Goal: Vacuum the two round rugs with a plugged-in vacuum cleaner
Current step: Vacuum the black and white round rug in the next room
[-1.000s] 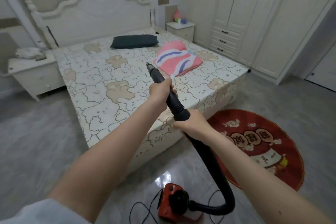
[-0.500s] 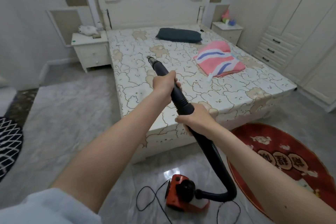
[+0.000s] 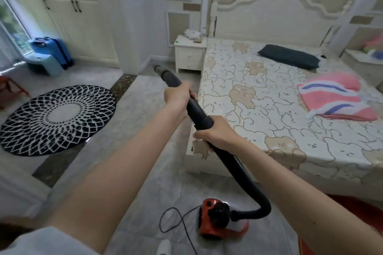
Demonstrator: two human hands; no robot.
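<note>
I hold the black vacuum hose (image 3: 234,161) raised in front of me with both hands. My left hand (image 3: 178,97) grips the rigid nozzle tube (image 3: 169,76) further up. My right hand (image 3: 215,133) grips the ribbed collar below it. The hose curves down to the small red vacuum body (image 3: 215,221) on the floor near my feet, with a thin black cord (image 3: 178,223) looping beside it. A black-and-white round rug (image 3: 58,118) lies on the floor at the left. Only a sliver of the red round rug (image 3: 356,203) shows at the lower right.
A bed (image 3: 279,109) with a bear-print sheet, a dark pillow (image 3: 289,59) and a pink striped blanket (image 3: 335,97) fills the right side. A white nightstand (image 3: 189,54) stands by its head. A blue suitcase (image 3: 51,49) and cupboards are at the far left.
My view has swung to the left, bringing the black-and-white rug fully into sight and pushing the red rug nearly out of frame. Both hands keep the same hold on the hose.
</note>
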